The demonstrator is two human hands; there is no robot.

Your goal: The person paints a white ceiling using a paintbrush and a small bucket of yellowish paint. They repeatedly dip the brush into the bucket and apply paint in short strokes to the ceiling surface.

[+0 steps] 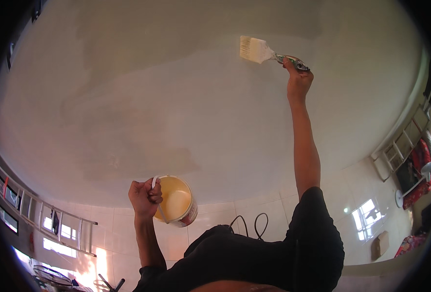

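My right hand [298, 78] grips the handle of a wide paintbrush [254, 49], its pale bristles at the grey-white wall [205, 97], in the upper right of the view. Darker and lighter patches show on that wall. Low at the centre left, my left hand [145, 197] is closed on the white handle of a round bucket [177, 203] with pale yellow paint or liquid inside. Both my forearms come up from the dark sleeves at the lower edge.
An aluminium ladder [50, 219] is at the left, another ladder [401, 138] at the right near red patterned cloth [420, 155] and a white fan-like item [427, 170]. Below are pale floor tiles [239, 204], a looped dark cable [261, 226] and a small block [380, 246].
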